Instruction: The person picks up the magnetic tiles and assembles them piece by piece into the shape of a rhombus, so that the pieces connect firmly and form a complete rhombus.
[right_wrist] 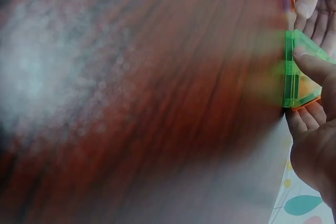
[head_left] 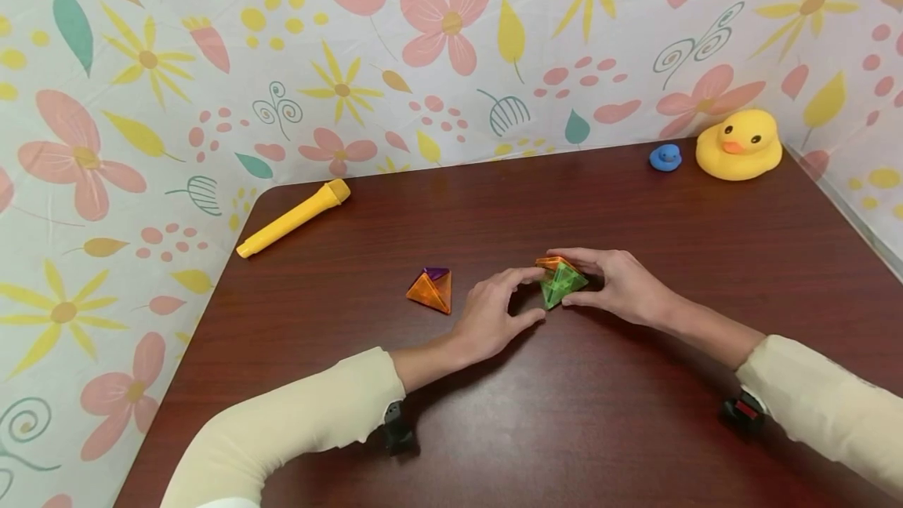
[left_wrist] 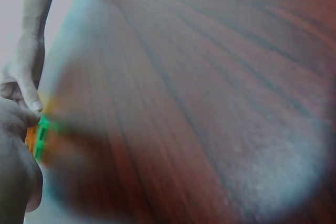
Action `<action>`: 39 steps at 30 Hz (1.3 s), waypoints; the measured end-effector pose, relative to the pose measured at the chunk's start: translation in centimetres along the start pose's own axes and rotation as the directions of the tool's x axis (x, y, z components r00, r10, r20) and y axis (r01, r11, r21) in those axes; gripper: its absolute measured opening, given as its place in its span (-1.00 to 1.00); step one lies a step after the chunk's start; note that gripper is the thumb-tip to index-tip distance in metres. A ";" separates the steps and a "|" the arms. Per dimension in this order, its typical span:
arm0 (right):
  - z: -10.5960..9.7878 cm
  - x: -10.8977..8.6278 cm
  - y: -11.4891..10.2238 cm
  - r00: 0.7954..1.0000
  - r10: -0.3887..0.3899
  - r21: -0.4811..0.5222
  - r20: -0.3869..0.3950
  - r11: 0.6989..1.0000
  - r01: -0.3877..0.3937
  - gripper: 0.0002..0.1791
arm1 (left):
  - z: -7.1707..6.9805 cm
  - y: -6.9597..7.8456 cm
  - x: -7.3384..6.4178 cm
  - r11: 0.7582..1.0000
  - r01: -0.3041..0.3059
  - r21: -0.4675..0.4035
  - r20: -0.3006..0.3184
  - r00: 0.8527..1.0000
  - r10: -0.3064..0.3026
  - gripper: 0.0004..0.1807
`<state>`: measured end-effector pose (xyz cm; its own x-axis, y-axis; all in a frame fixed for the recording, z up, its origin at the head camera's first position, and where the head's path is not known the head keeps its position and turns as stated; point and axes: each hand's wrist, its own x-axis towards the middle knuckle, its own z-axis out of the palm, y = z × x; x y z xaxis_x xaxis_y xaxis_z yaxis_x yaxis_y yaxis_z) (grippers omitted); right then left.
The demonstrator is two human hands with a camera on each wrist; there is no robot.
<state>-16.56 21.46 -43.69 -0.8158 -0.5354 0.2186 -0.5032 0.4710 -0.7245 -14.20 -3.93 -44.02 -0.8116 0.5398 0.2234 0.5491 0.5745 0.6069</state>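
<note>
In the head view, a small pyramid of translucent magnetic tiles (head_left: 563,284), green in front and orange behind, stands on the table between my hands. My right hand (head_left: 630,286) holds it from the right, with the thumb on the green face in the right wrist view and the fingers round the far side. My left hand (head_left: 487,313) comes from the left; its index fingertip reaches the pyramid and its thumb lies by the lower corner, spread apart. A second tile pyramid (head_left: 432,291), orange and purple, stands left of my left hand.
A yellow toy microphone (head_left: 294,218) lies at the table's back left. At the back right sit a small blue duck (head_left: 665,157) and a large yellow duck (head_left: 739,146). Flower-patterned cloth (head_left: 395,100) hangs behind the brown table (head_left: 600,414).
</note>
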 end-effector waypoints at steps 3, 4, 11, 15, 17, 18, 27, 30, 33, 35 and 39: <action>0.1 0.0 0.0 1.000 0.014 -0.003 -0.002 1.000 -0.014 -0.15 | -1.0 0.0 -0.3 1.000 -0.011 -0.007 -0.020 1.000 0.011 -0.35; 0.1 0.0 0.1 1.000 0.017 -0.007 -0.005 1.000 -0.017 -0.16 | -1.4 -0.1 -0.5 1.000 -0.018 -0.003 -0.029 0.999 0.018 -0.35; 0.2 -0.1 0.1 1.000 0.019 -0.031 -0.025 0.999 -0.020 -0.24 | -4.2 -0.8 -1.4 0.988 -0.138 0.066 -0.122 0.982 0.145 -0.34; 0.2 -0.1 0.0 0.999 0.035 -0.028 -0.022 0.999 -0.036 -0.27 | -5.8 -1.5 -2.0 0.971 -0.212 0.108 -0.181 0.956 0.229 -0.35; 0.2 -0.1 -0.1 0.999 0.044 -0.025 -0.019 0.999 -0.044 -0.28 | -6.6 -2.0 -2.3 0.965 -0.230 0.130 -0.203 0.946 0.253 -0.35; 0.2 -0.1 -0.1 0.999 0.045 -0.023 -0.020 0.999 -0.045 -0.28 | -6.9 -2.3 -2.4 0.963 -0.232 0.139 -0.211 0.943 0.258 -0.34; 0.1 -0.2 -0.1 0.999 0.047 -0.023 -0.025 0.999 -0.048 -0.29 | -9.2 -6.3 -3.6 0.977 -0.154 0.144 -0.190 0.965 0.180 -0.08; 0.1 -0.1 -0.1 0.998 0.059 -0.015 -0.019 0.998 -0.059 -0.28 | -9.4 -7.5 -4.1 0.985 -0.115 0.128 -0.144 0.981 0.133 0.04; 0.1 -0.2 -0.1 0.998 0.065 -0.008 -0.013 0.998 -0.065 -0.28 | -9.6 -8.4 -4.6 0.994 -0.062 0.090 -0.087 0.994 0.070 0.11; 0.0 -0.2 -0.1 0.998 0.068 -0.006 -0.011 0.998 -0.068 -0.28 | -9.6 -9.0 -4.9 0.997 -0.040 0.065 -0.048 0.998 0.043 0.11; 0.0 -0.3 0.0 0.997 0.071 -0.001 -0.012 0.998 -0.071 -0.29 | -9.5 -9.9 -5.3 0.999 -0.043 0.031 0.006 0.999 0.043 0.10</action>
<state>-16.31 21.62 -43.72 -0.8528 -0.4921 0.1750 -0.4446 0.5080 -0.7378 -17.28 -18.33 -43.95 -0.7864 0.5672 0.2447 0.5892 0.5695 0.5732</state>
